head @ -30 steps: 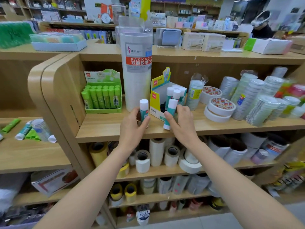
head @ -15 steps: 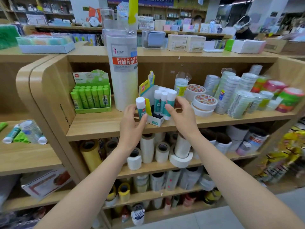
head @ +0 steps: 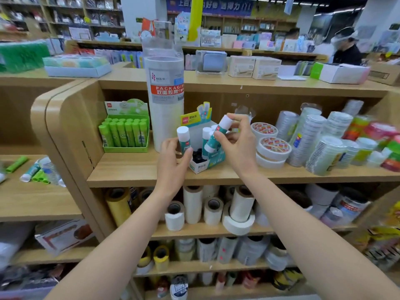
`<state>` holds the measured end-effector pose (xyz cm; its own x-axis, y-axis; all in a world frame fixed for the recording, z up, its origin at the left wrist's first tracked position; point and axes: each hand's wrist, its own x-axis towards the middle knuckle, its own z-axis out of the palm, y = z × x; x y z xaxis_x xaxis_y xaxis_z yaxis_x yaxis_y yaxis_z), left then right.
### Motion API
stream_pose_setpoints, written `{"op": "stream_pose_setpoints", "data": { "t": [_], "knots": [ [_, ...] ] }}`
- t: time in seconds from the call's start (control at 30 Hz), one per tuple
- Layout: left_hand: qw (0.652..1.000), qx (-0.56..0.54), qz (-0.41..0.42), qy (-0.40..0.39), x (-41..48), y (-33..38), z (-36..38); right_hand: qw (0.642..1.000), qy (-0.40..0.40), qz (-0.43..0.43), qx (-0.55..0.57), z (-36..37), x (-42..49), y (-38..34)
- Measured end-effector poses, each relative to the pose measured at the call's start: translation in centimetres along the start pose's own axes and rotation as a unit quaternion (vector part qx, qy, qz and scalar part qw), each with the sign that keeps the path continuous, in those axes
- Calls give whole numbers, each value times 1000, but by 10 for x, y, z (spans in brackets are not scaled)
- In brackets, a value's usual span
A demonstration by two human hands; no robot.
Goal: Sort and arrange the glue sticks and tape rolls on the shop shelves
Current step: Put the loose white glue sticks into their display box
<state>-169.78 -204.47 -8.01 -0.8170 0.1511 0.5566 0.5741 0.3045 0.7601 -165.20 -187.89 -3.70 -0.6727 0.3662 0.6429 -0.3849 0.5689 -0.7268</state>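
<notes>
— Shelving first: what are the hands working at?
— A wooden shelf unit (head: 134, 172). Both hands are raised over its upper board.
— Biggest thing near them?
— A tall clear sleeve of double-sided tape (head: 165, 105), upright just behind the left hand (head: 173, 161).
— And by the other hand?
— Stacked white tape rolls (head: 273, 146) with red print, just to the right of the right hand (head: 238, 146). Well left of the left hand sits a green tray of green glue sticks (head: 125, 135).
— Between the hands?
— A small white-and-teal display box (head: 207, 163) on the board, with a few white-capped sticks standing in it.
— The grips?
— The left hand's fingers curl round one teal glue stick (head: 183, 135), upright, cap on top, at the box's left edge. The right thumb and fingertips pinch a second glue stick (head: 217, 135), tilted, cap pointing up and to the right, above the box's opening.
</notes>
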Motion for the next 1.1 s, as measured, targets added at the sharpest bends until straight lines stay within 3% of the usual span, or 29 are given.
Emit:
{"op": "stream_pose_setpoints", "data": {
  "t": [0.3, 0.5, 0.7, 1.1],
  "knots": [
    [999, 36, 5, 4, 15, -2, 4, 996, -35, -58, -50, 19, 18, 5],
    [999, 29, 12, 11, 21, -10, -3, 969, -60, -130, -199, 37, 22, 20],
    [1000, 13, 15, 0, 25, -15, -6, 948, -53, -161, -269, 44, 22, 31],
    [999, -34, 8, -4, 29, -21, -4, 936, -34, -152, -317, 48, 21, 35]
  ]
}}
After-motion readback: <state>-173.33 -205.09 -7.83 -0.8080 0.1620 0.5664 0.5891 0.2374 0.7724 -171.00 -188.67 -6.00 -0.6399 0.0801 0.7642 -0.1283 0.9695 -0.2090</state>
